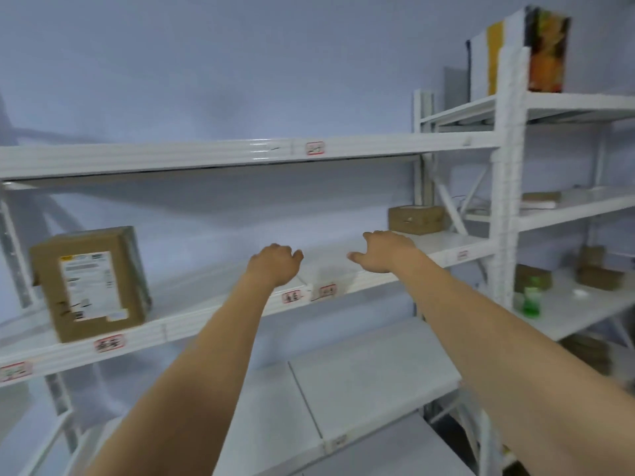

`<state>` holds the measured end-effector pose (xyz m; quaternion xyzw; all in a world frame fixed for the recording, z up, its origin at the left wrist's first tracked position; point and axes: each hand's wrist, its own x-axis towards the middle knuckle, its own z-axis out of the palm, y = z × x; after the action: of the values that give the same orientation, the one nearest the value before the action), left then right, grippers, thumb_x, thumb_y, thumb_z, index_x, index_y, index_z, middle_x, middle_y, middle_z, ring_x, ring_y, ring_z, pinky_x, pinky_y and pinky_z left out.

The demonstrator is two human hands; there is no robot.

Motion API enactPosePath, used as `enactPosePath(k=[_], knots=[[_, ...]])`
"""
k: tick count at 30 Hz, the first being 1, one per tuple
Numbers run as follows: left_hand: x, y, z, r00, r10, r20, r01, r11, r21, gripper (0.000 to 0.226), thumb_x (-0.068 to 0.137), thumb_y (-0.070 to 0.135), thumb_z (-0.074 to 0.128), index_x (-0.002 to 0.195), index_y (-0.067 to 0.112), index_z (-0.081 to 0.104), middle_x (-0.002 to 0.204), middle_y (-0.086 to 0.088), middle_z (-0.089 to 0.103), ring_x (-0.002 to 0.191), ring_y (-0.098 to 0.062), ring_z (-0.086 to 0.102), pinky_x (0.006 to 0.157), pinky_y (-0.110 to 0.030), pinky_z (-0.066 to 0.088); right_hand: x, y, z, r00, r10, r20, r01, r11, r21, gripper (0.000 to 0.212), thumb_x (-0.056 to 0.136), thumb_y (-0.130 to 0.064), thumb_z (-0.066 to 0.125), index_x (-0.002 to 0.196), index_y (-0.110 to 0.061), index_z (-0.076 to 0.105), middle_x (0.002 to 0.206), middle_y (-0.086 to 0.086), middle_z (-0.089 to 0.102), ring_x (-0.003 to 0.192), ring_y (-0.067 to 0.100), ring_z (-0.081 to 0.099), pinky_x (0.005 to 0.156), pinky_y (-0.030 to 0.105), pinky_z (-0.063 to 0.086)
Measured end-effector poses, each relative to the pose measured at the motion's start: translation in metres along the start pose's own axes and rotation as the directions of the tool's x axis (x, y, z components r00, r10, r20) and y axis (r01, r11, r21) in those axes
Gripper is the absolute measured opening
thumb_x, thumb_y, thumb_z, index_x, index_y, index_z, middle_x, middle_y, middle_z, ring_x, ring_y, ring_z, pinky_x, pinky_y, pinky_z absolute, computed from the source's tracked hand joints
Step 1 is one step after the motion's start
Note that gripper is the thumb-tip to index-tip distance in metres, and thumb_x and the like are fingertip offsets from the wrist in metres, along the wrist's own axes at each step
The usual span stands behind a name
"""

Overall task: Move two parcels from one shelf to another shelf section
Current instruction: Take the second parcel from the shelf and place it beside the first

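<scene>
Cardboard parcel (91,283) stands left of both empty, loosely curled hands (275,262) (385,250).

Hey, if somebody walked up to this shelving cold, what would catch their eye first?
Probably the two bare arms stretched to the middle shelf, left hand and right hand both empty over its bare centre. Next, the large cardboard parcel with a white label, standing tilted at that shelf's left end, and the small brown box at its far right. Colourful upright boxes top the right-hand unit.
</scene>
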<state>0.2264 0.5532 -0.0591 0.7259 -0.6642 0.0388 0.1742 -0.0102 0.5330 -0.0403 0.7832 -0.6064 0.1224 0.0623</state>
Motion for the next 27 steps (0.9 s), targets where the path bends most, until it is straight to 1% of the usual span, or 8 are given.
enactPosePath(k=[4,8,12,16,18,20,23,27], knots=[[0.031,0.075,0.042,0.995,0.080,0.059,-0.081,0.997,0.015,0.061,0.105,0.044,0.024,0.134,0.005,0.061,0.143,-0.019,0.055,0.132,-0.036,0.050,0.110,-0.046,0.040,0.010,0.059,0.015,0.997,0.070,0.019,-0.070,0.997,0.009,0.081,0.100,-0.068,0.036,0.161,-0.015,0.033,0.166,0.008,0.038,0.149,0.030,0.040,0.116,0.044,0.037],[0.070,0.149,0.073,0.982,0.167,0.086,-0.168,0.986,0.003,0.062,0.107,0.045,0.024,0.149,0.007,0.049,0.156,-0.016,0.045,0.143,-0.034,0.042,0.115,-0.045,0.034,0.037,0.120,0.031,0.989,0.144,0.016,-0.145,0.989,0.026,0.083,0.099,-0.069,0.036,0.163,-0.017,0.030,0.168,0.007,0.035,0.152,0.029,0.036,0.119,0.045,0.034],[0.125,0.204,0.106,0.970,0.230,0.084,-0.229,0.973,-0.016,0.061,0.107,0.046,0.024,0.150,0.010,0.048,0.157,-0.013,0.044,0.142,-0.032,0.043,0.114,-0.045,0.035,0.079,0.177,0.047,0.979,0.203,-0.001,-0.203,0.979,0.000,0.081,0.098,-0.070,0.038,0.159,-0.017,0.037,0.160,0.008,0.046,0.145,0.030,0.045,0.114,0.047,0.042],[0.190,0.235,0.136,0.965,0.240,0.110,-0.238,0.971,-0.023,0.063,0.106,0.048,0.023,0.151,0.012,0.047,0.156,-0.012,0.045,0.140,-0.031,0.046,0.113,-0.045,0.037,0.136,0.223,0.050,0.975,0.220,0.024,-0.220,0.975,0.013,0.082,0.096,-0.073,0.036,0.156,-0.017,0.042,0.149,0.008,0.057,0.132,0.029,0.057,0.108,0.044,0.048],[0.222,0.241,0.147,0.966,0.233,0.113,-0.232,0.972,-0.018,0.064,0.106,0.050,0.022,0.150,0.012,0.049,0.154,-0.012,0.047,0.137,-0.032,0.048,0.112,-0.046,0.039,0.162,0.242,0.050,0.974,0.225,0.005,-0.225,0.974,0.038,0.079,0.097,-0.071,0.037,0.153,-0.016,0.046,0.146,0.008,0.059,0.128,0.029,0.060,0.106,0.042,0.049],[0.256,0.246,0.154,0.968,0.227,0.106,-0.226,0.974,-0.022,0.064,0.105,0.050,0.023,0.148,0.012,0.050,0.152,-0.013,0.049,0.136,-0.032,0.049,0.112,-0.047,0.039,0.190,0.260,0.054,0.974,0.226,-0.011,-0.225,0.972,0.061,0.075,0.098,-0.069,0.039,0.152,-0.018,0.049,0.147,0.007,0.059,0.131,0.029,0.059,0.107,0.041,0.049],[0.304,0.257,0.165,0.972,0.221,0.081,-0.221,0.975,-0.011,0.064,0.105,0.050,0.024,0.148,0.012,0.051,0.151,-0.013,0.050,0.136,-0.032,0.049,0.112,-0.046,0.039,0.228,0.285,0.067,0.973,0.231,-0.013,-0.229,0.971,0.071,0.078,0.096,-0.070,0.039,0.156,-0.022,0.044,0.153,0.006,0.055,0.138,0.029,0.053,0.111,0.042,0.046],[0.348,0.274,0.184,0.970,0.222,0.099,-0.220,0.975,-0.028,0.061,0.105,0.049,0.025,0.149,0.015,0.049,0.149,-0.011,0.051,0.135,-0.031,0.050,0.110,-0.044,0.040,0.272,0.315,0.082,0.974,0.227,0.022,-0.228,0.971,0.074,0.080,0.096,-0.071,0.038,0.156,-0.019,0.043,0.151,0.008,0.055,0.135,0.030,0.055,0.108,0.042,0.048]])
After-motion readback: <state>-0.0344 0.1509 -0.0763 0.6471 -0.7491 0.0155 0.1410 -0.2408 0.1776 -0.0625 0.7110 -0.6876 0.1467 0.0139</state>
